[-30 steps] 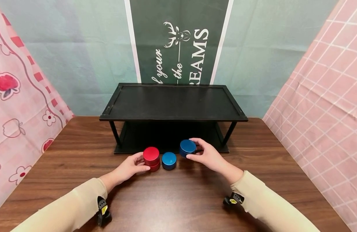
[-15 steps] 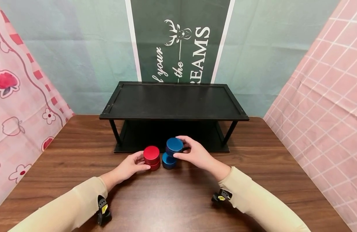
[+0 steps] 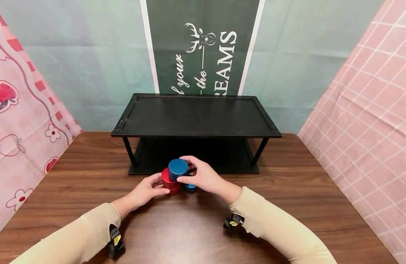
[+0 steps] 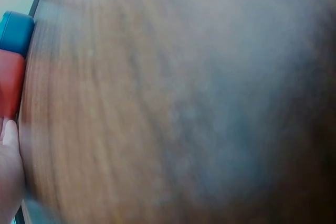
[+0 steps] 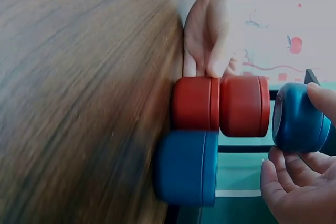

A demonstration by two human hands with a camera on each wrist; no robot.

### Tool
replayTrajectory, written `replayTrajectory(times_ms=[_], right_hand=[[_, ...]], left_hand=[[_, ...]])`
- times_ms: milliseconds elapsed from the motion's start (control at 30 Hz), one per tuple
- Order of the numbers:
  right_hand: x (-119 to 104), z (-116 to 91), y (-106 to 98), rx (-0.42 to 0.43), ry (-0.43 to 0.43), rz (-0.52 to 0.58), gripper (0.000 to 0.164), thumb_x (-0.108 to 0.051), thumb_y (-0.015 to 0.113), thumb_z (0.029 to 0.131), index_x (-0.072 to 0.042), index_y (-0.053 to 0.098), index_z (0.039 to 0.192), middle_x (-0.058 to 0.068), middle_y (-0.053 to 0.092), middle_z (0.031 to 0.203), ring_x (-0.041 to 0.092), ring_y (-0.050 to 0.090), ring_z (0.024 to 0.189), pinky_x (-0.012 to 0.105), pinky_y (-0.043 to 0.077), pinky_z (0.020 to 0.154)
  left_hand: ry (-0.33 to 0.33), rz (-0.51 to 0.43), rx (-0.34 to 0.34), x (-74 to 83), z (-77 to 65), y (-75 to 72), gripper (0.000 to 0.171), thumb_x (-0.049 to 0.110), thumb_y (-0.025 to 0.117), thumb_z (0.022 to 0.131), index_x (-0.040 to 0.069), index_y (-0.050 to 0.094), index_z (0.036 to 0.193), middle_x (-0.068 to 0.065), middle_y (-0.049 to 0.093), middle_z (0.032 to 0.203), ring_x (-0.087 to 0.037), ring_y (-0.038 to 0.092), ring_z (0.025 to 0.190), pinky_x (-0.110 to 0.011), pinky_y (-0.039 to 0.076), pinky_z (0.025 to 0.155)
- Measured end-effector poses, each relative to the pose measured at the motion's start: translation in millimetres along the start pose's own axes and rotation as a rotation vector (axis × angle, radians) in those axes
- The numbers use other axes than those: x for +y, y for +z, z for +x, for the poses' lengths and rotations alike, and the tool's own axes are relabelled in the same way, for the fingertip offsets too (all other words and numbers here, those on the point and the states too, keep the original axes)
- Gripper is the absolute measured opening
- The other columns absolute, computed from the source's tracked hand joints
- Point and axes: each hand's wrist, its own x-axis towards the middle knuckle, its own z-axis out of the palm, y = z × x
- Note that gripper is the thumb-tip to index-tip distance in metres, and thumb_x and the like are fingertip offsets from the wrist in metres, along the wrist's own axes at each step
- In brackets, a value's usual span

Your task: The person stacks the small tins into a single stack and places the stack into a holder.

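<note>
Two small round red tins stand stacked, the upper red tin [image 5: 244, 106] on the lower red tin [image 5: 193, 103]. My left hand [image 3: 141, 193] holds the lower one from the left, thumb in front and fingers behind. Between thumb and fingers, my right hand [image 3: 204, 178] grips a blue tin [image 3: 178, 168] just above the stack. A narrow gap separates it from the upper red lid in the right wrist view. Another blue tin [image 5: 184, 167] sits on the table beside the red ones, partly hidden by my right hand in the head view.
Behind the tins stands a black two-level rack [image 3: 196, 115] with thin posts. All of this rests on a brown wooden table [image 3: 176, 234]. Patterned cloths hang on the left and right, and a green printed cloth [image 3: 288, 66] hangs at the back.
My right hand has carried the blue tin leftward, past the standing blue tin, to above the red stack. My left hand has stayed at the red tins.
</note>
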Motion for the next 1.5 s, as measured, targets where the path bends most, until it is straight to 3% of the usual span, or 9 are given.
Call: replayTrajectory(times_ms=[300, 833, 1200, 1500], right_hand=[[-7, 9, 15, -0.026, 0.006, -0.016, 0.06, -0.024, 0.075, 0.08, -0.01, 0.048, 0.131, 0.005, 0.057, 0.119, 0.018, 0.056, 0.101, 0.035, 0.05, 0.086], [-8, 10, 17, -0.031, -0.016, -0.075, 0.067, -0.025, 0.074, 0.081, -0.005, 0.042, 0.136, 0.01, 0.054, 0.124, 0.021, 0.055, 0.104, 0.037, 0.051, 0.085], [14, -9, -5, -0.077, 0.058, -0.122, 0.081, -0.028, 0.074, 0.081, -0.002, 0.028, 0.143, 0.013, 0.049, 0.133, 0.026, 0.051, 0.116, 0.04, 0.047, 0.091], [32, -26, -16, -0.183, 0.095, -0.172, 0.085, -0.026, 0.075, 0.079, 0.003, 0.027, 0.143, 0.019, 0.045, 0.135, 0.031, 0.048, 0.119, 0.043, 0.041, 0.098]], left_hand=[[0.002, -0.013, -0.011, -1.4, -3.3, -0.9, 0.062, 0.013, 0.069, 0.085, -0.007, 0.038, 0.135, -0.025, 0.047, 0.132, -0.034, 0.049, 0.119, -0.026, 0.043, 0.094], [0.001, 0.007, -0.009, -0.2, -1.5, -0.4, 0.062, 0.015, 0.068, 0.086, -0.007, 0.038, 0.136, -0.025, 0.046, 0.133, -0.034, 0.048, 0.12, -0.031, 0.041, 0.097], [0.003, 0.003, -0.011, -1.0, 2.7, 3.0, 0.063, 0.015, 0.069, 0.085, -0.007, 0.038, 0.136, -0.024, 0.047, 0.133, -0.033, 0.047, 0.122, -0.035, 0.04, 0.099], [-0.013, 0.024, 0.001, -0.1, 0.3, 0.2, 0.065, 0.017, 0.069, 0.085, -0.007, 0.037, 0.136, -0.024, 0.046, 0.134, -0.034, 0.045, 0.123, -0.035, 0.039, 0.099]])
